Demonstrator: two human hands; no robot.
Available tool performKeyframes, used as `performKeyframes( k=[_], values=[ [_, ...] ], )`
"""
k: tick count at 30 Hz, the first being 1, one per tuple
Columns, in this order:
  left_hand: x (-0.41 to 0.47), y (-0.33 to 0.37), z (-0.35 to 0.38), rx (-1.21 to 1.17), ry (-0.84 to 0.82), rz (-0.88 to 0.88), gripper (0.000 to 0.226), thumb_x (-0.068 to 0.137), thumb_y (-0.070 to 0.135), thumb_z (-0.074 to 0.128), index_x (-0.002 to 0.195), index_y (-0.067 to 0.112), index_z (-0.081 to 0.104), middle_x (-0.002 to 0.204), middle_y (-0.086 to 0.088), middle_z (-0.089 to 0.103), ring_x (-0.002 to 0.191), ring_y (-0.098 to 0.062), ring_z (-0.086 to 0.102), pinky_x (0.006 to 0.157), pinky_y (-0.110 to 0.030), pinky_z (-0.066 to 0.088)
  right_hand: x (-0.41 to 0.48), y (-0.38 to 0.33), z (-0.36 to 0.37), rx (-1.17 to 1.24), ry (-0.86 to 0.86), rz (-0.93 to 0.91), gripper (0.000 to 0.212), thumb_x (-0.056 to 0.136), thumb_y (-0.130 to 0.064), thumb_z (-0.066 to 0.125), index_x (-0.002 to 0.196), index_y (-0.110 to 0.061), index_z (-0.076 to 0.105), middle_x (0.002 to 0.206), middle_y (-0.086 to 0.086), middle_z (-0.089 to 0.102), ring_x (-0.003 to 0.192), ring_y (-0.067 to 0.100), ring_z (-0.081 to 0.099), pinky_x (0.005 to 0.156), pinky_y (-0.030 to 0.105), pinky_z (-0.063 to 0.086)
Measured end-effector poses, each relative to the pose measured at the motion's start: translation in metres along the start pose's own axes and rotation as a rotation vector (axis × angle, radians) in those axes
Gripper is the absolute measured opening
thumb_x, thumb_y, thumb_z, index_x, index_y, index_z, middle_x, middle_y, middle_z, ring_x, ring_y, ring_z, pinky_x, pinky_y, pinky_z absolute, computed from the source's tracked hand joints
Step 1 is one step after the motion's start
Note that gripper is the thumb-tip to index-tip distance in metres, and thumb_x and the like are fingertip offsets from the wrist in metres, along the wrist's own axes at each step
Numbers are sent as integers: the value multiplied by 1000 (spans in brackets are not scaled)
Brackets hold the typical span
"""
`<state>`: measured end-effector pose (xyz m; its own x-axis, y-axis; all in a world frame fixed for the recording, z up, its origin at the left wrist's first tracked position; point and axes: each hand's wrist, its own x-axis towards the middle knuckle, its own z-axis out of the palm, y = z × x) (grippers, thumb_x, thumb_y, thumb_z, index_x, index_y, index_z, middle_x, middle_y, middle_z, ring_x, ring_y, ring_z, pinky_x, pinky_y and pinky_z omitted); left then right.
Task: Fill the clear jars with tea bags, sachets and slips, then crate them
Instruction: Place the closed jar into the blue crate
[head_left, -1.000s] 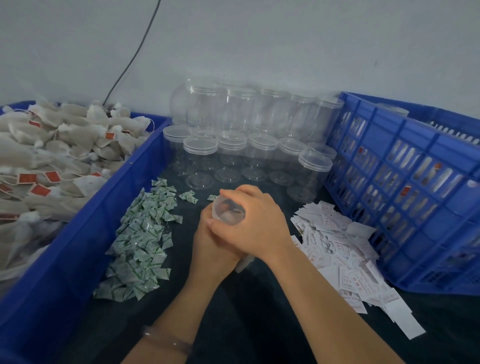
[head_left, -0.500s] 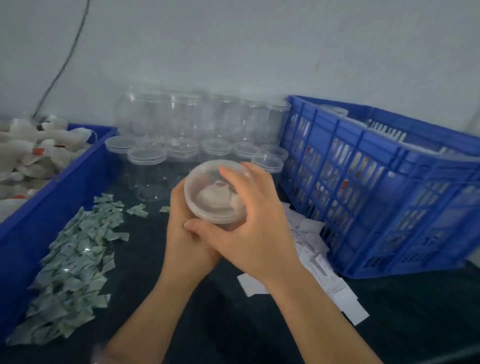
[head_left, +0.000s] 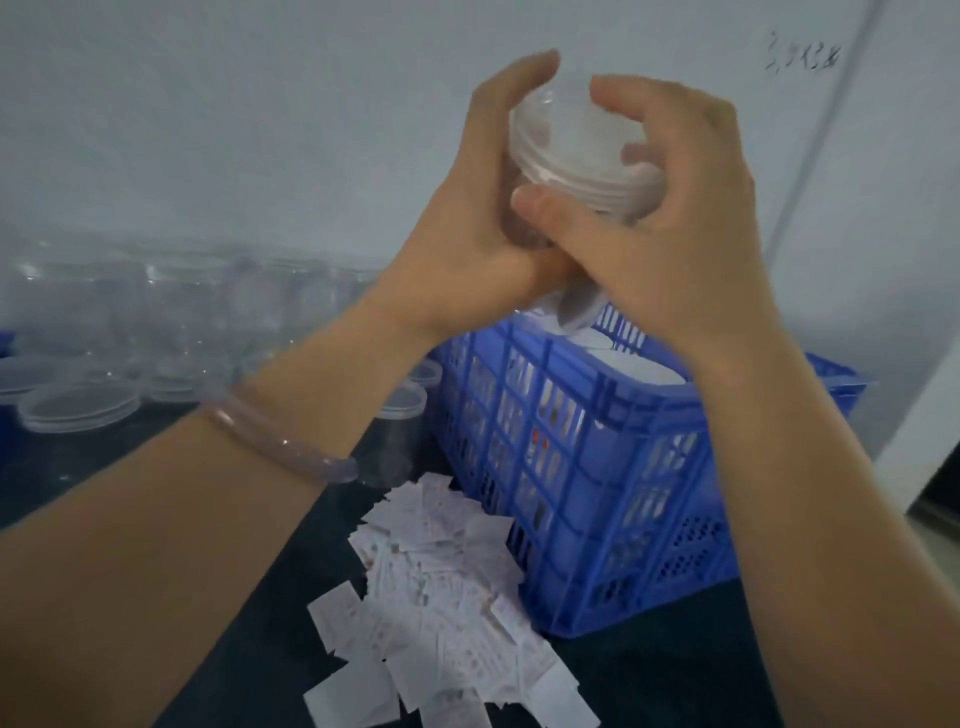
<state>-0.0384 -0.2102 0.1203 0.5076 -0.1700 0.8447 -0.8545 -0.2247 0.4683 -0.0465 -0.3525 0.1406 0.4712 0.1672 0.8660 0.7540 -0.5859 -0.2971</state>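
Both hands hold one clear lidded jar (head_left: 576, 156) up high in front of the wall, above the blue crate (head_left: 597, 467). My left hand (head_left: 478, 223) wraps the jar's body from the left and below. My right hand (head_left: 675, 223) curls over its lid and side, thumb across the front. What is inside the jar is hidden by the fingers. White lids of other jars (head_left: 618, 353) show inside the crate. A heap of white paper slips (head_left: 447, 587) lies on the dark table in front of the crate.
Empty clear jars (head_left: 156, 322) stand in rows at the back left, with lidded ones (head_left: 78, 405) in front. A pale wall rises close behind. The table's right end (head_left: 924, 530) drops off beyond the crate.
Both hands have lifted the jar from low over the table up and to the right, over the crate. The view swung right; the tea bag bin and green sachets left the frame.
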Motion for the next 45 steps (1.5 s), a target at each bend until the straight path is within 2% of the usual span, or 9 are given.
performKeyframes(
  k=[7,10,14,21,25,30,33,39,45],
  values=[
    [63,-48,15,275,37,-95,68,73,14,78,134,18,47,122,-6,58,106,-17,56,90,-24,46,55,62,20,-41,-74,89,59,79,-37,77,132,-24,53,127,0,36,97,-7,44,79,-8,27],
    [86,-79,20,341,47,-119,69,73,9,76,135,14,47,129,-11,50,116,-18,50,90,-11,35,79,93,42,-122,-96,132,65,78,-44,76,135,-26,51,136,3,38,117,13,42,94,9,29],
    [117,-121,28,358,26,-208,70,73,4,73,136,15,46,132,-11,48,115,-18,50,83,-8,31,111,132,63,-261,-141,181,73,73,-52,75,139,-32,49,137,1,40,121,22,36,90,23,30],
    [150,-187,52,198,-75,-468,58,85,-8,45,142,3,43,145,-16,45,133,-28,44,112,-40,35,151,198,84,-535,-451,276,93,72,-34,85,149,-22,33,145,13,32,132,33,35,103,43,38],
    [162,-211,65,216,-140,-612,48,89,-6,39,136,1,51,141,-16,50,130,-29,46,107,-33,38,157,227,96,-484,-579,367,90,67,-29,89,142,-19,40,135,13,45,111,30,52,85,35,44],
    [167,-238,74,319,-210,-709,37,100,9,37,131,-2,55,135,-18,54,102,-23,50,70,-19,42,151,250,101,-353,-720,542,89,73,-28,87,147,-19,37,141,9,46,87,26,65,68,40,61],
    [157,-247,80,507,-283,-662,37,101,5,33,132,-1,53,137,-16,53,120,-28,52,100,-33,43,134,258,103,-236,-717,674,92,73,-23,86,149,-18,34,148,10,40,78,21,65,56,31,60],
    [150,-251,84,627,-442,-682,26,97,12,41,102,0,64,109,-14,62,94,-27,57,83,-34,44,101,278,105,50,-740,898,84,80,-1,77,150,-24,36,149,11,41,101,27,66,82,36,59],
    [144,-253,82,686,-465,-734,24,98,16,35,111,11,55,105,-4,47,97,-23,50,83,-31,34,97,282,107,134,-877,950,76,92,10,54,153,-30,30,154,1,38,124,21,48,100,35,47]
  ],
)
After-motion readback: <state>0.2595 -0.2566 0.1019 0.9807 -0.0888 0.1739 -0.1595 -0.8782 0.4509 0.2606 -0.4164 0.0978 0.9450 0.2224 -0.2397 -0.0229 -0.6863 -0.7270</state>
